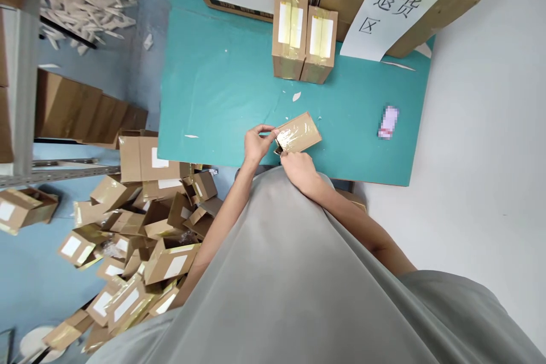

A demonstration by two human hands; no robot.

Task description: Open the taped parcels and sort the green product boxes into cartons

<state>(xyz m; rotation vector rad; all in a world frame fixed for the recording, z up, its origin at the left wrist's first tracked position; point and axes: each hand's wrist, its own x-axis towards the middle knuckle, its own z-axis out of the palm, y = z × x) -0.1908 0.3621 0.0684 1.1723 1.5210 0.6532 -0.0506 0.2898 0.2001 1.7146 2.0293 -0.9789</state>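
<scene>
A small cardboard box (301, 131) wrapped in clear tape lies on the teal table (213, 96) near its front edge. My left hand (257, 143) pinches the box's left end with thumb and fingertips. My right hand (300, 169) grips the same end from below, its fingers curled under the box's near corner. Both forearms reach up from my grey shirt.
Two taped boxes (303, 37) stand side by side at the table's back, before big cartons with white paper signs (390, 11). A small pink-white item (388, 121) lies at the right. A heap of small boxes (136, 227) covers the floor at left.
</scene>
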